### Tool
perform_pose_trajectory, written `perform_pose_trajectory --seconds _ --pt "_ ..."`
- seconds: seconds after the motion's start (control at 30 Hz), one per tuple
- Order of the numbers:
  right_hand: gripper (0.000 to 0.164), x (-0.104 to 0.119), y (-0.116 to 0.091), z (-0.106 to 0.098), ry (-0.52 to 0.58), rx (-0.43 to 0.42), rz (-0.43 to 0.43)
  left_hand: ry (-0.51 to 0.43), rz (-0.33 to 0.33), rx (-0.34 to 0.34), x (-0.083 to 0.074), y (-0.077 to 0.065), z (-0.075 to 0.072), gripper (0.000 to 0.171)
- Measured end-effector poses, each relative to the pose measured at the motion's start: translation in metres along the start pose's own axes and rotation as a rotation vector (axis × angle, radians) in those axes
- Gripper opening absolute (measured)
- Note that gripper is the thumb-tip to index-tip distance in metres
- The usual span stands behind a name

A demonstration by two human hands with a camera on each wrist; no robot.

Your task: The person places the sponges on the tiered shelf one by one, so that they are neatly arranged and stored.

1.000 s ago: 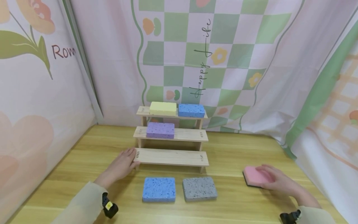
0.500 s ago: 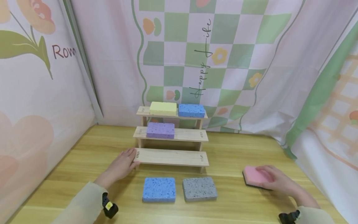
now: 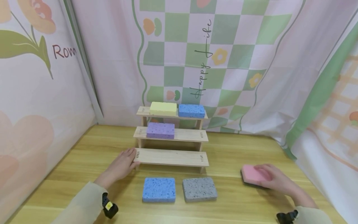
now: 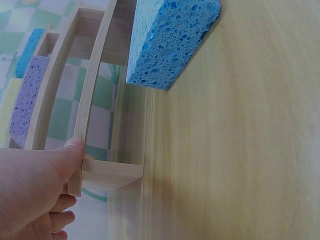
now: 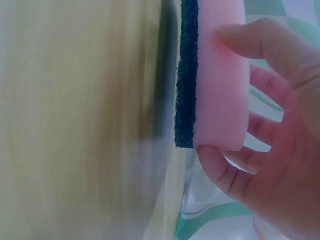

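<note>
My right hand (image 3: 275, 179) holds a pink sponge (image 3: 254, 174) with a dark scouring layer underneath, at the right of the table. In the right wrist view, thumb and fingers grip the sponge (image 5: 220, 90) by its edges, close over the wood. My left hand (image 3: 120, 165) pinches the left end of the bottom step of a three-tier wooden stand (image 3: 172, 157); in the left wrist view the thumb (image 4: 74, 150) presses on the board's edge. A yellow sponge (image 3: 163, 109) and a blue sponge (image 3: 191, 110) sit on the top tier, a purple sponge (image 3: 160, 130) on the middle one.
In front of the stand, another blue sponge (image 3: 158, 189) and a grey speckled sponge (image 3: 199, 189) lie side by side on the wooden table (image 3: 232, 211). Patterned curtains (image 3: 112, 62) enclose the back and both sides.
The right hand has shifted slightly left with the pink sponge, which looks raised a little. The left hand has stayed on the stand.
</note>
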State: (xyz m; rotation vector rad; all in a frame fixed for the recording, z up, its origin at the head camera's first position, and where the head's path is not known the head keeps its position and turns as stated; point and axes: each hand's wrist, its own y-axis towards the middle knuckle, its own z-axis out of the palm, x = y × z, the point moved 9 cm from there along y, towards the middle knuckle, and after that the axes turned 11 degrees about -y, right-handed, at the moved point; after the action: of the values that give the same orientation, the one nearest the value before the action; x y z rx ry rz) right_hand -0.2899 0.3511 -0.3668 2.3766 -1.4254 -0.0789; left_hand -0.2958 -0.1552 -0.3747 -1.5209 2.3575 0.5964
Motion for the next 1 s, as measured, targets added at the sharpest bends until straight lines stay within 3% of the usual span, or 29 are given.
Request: perform_pose_trajectory --seconds 0.57,1.0 --pt "0.046 0.027 0.025 -0.011 0.03 0.008 0.007 0.003 0.006 -0.007 -0.001 0.0 -0.001 0.057" --pt "0.048 0.058 0.054 -0.02 0.094 0.012 -0.044 0.001 0.007 -0.006 -0.002 -0.001 -0.001 0.056"
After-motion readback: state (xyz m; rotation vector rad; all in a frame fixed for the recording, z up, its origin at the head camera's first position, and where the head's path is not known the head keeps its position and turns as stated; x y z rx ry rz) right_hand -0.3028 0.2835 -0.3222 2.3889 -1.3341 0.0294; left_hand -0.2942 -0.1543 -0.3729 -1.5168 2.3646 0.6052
